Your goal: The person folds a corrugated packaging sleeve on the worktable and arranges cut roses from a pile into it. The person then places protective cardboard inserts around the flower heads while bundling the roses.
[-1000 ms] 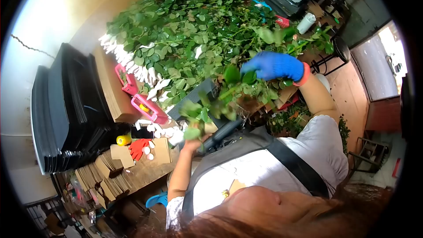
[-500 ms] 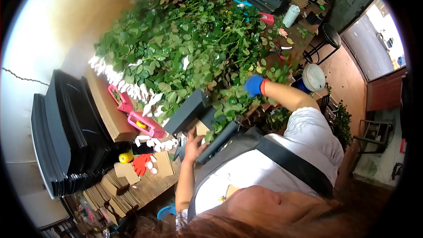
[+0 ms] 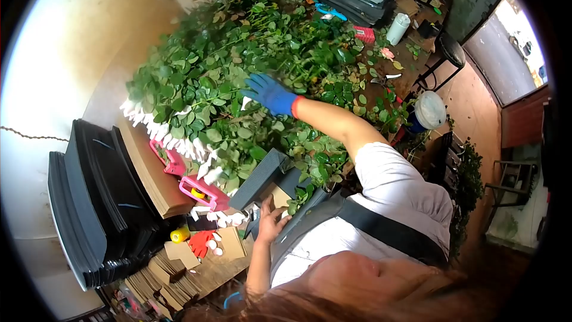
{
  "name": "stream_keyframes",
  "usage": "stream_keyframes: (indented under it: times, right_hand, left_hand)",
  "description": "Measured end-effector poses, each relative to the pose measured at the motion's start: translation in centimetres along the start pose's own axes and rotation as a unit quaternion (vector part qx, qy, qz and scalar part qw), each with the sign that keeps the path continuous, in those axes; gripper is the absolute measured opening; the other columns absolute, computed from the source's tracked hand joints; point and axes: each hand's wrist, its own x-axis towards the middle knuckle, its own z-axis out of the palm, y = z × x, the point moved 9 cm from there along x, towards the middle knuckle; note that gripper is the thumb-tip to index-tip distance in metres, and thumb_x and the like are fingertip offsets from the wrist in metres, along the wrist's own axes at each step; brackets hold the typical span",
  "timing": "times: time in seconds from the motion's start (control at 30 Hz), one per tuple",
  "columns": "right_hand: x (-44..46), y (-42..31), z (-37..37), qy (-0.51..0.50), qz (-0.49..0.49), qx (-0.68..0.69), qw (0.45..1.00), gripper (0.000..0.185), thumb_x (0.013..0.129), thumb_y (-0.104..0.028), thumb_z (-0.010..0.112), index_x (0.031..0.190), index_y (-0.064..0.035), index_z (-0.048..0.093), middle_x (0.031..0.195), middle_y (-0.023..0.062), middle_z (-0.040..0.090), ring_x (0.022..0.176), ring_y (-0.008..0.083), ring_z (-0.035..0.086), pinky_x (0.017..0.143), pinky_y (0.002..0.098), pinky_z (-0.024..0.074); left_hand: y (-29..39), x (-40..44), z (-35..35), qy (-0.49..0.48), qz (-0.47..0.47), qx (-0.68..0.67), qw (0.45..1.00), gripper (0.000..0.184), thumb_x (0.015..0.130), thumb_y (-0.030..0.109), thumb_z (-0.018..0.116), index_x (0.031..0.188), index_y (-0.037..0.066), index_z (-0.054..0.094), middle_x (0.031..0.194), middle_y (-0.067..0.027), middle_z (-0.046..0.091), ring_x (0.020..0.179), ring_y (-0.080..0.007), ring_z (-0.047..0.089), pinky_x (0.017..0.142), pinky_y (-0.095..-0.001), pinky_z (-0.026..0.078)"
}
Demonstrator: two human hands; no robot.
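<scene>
My right hand [image 3: 271,94] wears a blue glove with a red cuff. Its fingers are spread over the large pile of leafy rose stems [image 3: 208,77], and nothing shows in its grasp. My left hand [image 3: 271,222] is bare, its fingers apart against the tan cardboard [image 3: 277,195] at the near end of a dark grey box [image 3: 262,179]. Leafy stems [image 3: 322,170] lie in and over this box, close to my left thumb. White-wrapped flower heads [image 3: 170,137] line the left edge of the pile.
Pink tape dispensers [image 3: 205,194] stand left of the box. Stacks of dark sheets [image 3: 107,191] lean at the left. Cardboard pieces [image 3: 161,271], a red glove [image 3: 201,243] and a yellow roll [image 3: 179,235] lie nearby. A white bucket [image 3: 429,109] and a stool [image 3: 448,50] are to the right.
My right hand has moved left and away from my body, from the stems beside the box to the middle of the pile, its fingers now spread. My left hand stays by the box.
</scene>
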Motion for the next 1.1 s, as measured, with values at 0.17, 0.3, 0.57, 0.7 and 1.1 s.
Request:
stream_keyframes:
  times: [0.17,0.3,0.57,0.7,1.1]
  right_hand:
    - [3.2,0.6,3.0,-0.099,-0.058,0.035,0.993,0.128,0.058,-0.040,0.093,0.160,-0.0175,0.018,0.151,0.0189,0.040,0.140,0.0387,0.037,0.116,0.0505,0.0273]
    - [2.1,-0.3,5.5,-0.087,-0.096,0.086,0.988,0.083,0.067,-0.027,0.086,0.141,-0.0140,0.051,0.114,0.0156,0.067,0.108,0.0331,0.065,0.092,0.0451,0.0504]
    - [-5.0,-0.4,-3.3,0.164,-0.094,0.079,0.979,0.043,0.080,-0.004,0.060,0.121,-0.0177,0.062,0.098,0.0079,0.058,0.096,0.0281,0.057,0.084,0.0417,0.0488]
    - [-6.1,-3.1,-0.1,0.134,-0.057,0.028,0.989,0.056,0.085,-0.006,0.054,0.139,-0.0188,0.052,0.112,0.0073,0.055,0.103,0.0279,0.050,0.094,0.0420,0.0427]
    - [9.7,2.4,-7.1,-0.119,-0.039,0.320,0.939,0.079,0.083,-0.044,0.072,0.150,-0.0136,0.043,0.142,0.0182,0.055,0.122,0.0341,0.059,0.103,0.0418,0.0478]
  left_hand:
    - [-0.1,0.1,0.0,0.004,0.005,0.002,1.000,0.037,0.073,0.023,0.085,0.107,0.011,0.076,0.153,-0.0218,0.037,0.139,-0.0419,0.036,0.113,-0.0460,0.034]
    - [0.0,0.2,-0.2,0.007,0.012,-0.008,1.000,0.036,0.074,0.023,0.085,0.107,0.012,0.076,0.153,-0.0214,0.037,0.139,-0.0415,0.036,0.113,-0.0451,0.035]
    - [0.4,0.0,-0.6,0.008,-0.006,-0.018,1.000,0.035,0.078,0.027,0.083,0.108,0.013,0.076,0.153,-0.0220,0.036,0.140,-0.0423,0.035,0.114,-0.0457,0.034]
    - [0.1,0.0,-0.4,0.004,-0.014,-0.022,1.000,0.035,0.078,0.029,0.082,0.109,0.014,0.076,0.153,-0.0228,0.036,0.140,-0.0435,0.034,0.115,-0.0463,0.033]
    - [0.1,0.1,-0.5,0.030,0.025,0.002,0.999,0.035,0.079,0.029,0.082,0.109,0.013,0.074,0.149,-0.0257,0.039,0.137,-0.0442,0.038,0.113,-0.0481,0.035]
